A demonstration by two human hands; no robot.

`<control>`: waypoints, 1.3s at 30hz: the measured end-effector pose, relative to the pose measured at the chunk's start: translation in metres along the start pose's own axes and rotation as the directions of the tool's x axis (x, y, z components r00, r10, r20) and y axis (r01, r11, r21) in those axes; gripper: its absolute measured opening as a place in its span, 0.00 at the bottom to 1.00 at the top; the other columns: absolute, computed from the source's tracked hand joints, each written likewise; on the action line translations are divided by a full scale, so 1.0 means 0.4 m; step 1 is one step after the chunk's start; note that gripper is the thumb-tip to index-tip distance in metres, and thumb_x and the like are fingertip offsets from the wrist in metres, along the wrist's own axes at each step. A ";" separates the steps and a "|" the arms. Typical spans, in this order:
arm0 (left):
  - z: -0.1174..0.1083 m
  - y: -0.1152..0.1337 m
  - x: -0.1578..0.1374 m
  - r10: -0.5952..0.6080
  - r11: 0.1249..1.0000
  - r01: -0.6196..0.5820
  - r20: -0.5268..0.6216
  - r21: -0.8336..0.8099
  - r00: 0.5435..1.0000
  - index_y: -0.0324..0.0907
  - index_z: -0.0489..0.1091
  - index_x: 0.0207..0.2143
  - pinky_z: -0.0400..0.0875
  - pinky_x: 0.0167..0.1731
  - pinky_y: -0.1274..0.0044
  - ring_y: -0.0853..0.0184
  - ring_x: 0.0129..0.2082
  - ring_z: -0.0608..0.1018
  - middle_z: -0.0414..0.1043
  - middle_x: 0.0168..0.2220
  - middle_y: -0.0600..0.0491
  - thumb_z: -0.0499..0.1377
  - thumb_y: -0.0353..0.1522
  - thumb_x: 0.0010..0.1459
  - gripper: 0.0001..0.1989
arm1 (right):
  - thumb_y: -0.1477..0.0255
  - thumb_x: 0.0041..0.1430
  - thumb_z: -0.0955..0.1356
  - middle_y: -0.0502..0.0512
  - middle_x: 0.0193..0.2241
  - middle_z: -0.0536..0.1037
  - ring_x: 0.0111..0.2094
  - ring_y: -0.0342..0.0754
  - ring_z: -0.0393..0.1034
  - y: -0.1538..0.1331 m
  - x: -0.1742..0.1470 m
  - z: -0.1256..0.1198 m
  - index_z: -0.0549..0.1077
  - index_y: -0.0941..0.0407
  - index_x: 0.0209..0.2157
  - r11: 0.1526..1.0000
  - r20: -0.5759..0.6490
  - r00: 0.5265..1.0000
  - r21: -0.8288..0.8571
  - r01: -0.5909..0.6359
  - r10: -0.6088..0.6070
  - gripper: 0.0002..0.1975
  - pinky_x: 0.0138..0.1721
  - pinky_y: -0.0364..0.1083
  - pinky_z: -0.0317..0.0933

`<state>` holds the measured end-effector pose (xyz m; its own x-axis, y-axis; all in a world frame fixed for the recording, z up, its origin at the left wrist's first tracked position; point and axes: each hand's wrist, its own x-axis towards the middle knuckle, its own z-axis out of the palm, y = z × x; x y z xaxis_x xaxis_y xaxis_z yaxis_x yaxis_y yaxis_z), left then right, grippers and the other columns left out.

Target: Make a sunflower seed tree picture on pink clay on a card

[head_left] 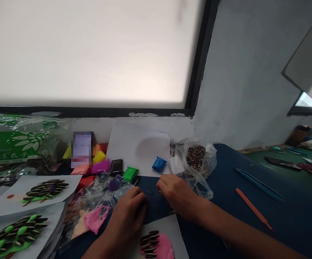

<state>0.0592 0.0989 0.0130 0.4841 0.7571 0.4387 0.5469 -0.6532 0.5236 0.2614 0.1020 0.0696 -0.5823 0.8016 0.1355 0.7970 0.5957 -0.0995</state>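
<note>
Single sunflower seed: on the worktop, between the two hands; long axis roughly left to right, slightly aslant. Just beside both; the left hand looks marginally nearer, the right hand's fingertips lying right and slightly far.

Left hand: fingers curled; contents of grip cannot be told.

Right hand: fingers bent downward; grip likewise cannot be told.

Paper sheet: near side, cut off by the view; bears pink clay with seeds in rows.

Surface: dark blue. Left, decorated sheets; far, green packet, blue packet, bag of seeds; right, orange stick, blue tweezers.

Room: grey wall, dark-framed pale window.
</note>
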 end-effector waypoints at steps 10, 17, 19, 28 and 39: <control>-0.007 0.022 -0.003 0.075 0.997 -0.076 0.025 0.027 0.997 0.43 0.68 0.30 0.64 0.31 0.72 0.61 0.31 0.72 0.68 0.31 0.50 0.47 0.26 0.66 0.14 | 0.87 0.57 0.67 0.51 0.32 0.74 0.32 0.45 0.69 -0.055 -0.108 -0.004 0.66 0.56 0.32 0.857 0.051 0.965 0.448 -0.253 0.259 0.11 0.33 0.43 0.59; -0.005 0.022 -0.003 0.075 0.997 -0.076 0.050 0.027 0.996 0.42 0.68 0.30 0.64 0.31 0.71 0.60 0.32 0.73 0.69 0.31 0.50 0.48 0.26 0.65 0.13 | 0.90 0.54 0.67 0.53 0.32 0.75 0.35 0.48 0.70 -0.048 -0.117 0.049 0.71 0.58 0.31 0.935 -0.108 0.972 0.313 -0.166 0.209 0.12 0.36 0.45 0.61; -0.003 0.020 -0.004 0.061 0.998 -0.062 0.049 0.013 0.997 0.42 0.69 0.31 0.65 0.32 0.70 0.60 0.32 0.73 0.69 0.31 0.49 0.48 0.26 0.64 0.13 | 0.88 0.57 0.67 0.53 0.32 0.76 0.35 0.49 0.71 -0.054 -0.123 0.050 0.73 0.58 0.33 0.934 -0.169 0.971 0.341 -0.104 0.170 0.11 0.36 0.45 0.62; -0.008 0.014 0.000 0.002 0.999 0.000 0.057 -0.043 0.998 0.42 0.71 0.33 0.68 0.33 0.69 0.59 0.33 0.75 0.70 0.31 0.49 0.48 0.28 0.63 0.12 | 0.87 0.58 0.64 0.56 0.35 0.77 0.37 0.49 0.73 -0.083 -0.148 0.034 0.76 0.58 0.42 0.853 -0.198 0.964 0.520 -0.053 0.181 0.15 0.37 0.45 0.64; -0.017 0.043 -0.002 -0.090 0.992 0.098 0.094 -0.085 0.991 0.40 0.73 0.30 0.70 0.34 0.68 0.57 0.34 0.76 0.72 0.31 0.48 0.51 0.28 0.61 0.12 | 0.80 0.65 0.64 0.56 0.31 0.74 0.33 0.48 0.71 -0.088 -0.177 0.062 0.80 0.57 0.39 0.824 -0.278 0.946 0.566 0.020 0.168 0.12 0.32 0.44 0.62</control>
<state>0.0635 0.0871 0.0267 0.4951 0.8081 0.3192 0.5314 -0.5723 0.6246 0.2706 0.0254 0.0389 -0.3722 0.8445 0.3852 0.5548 0.5351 -0.6371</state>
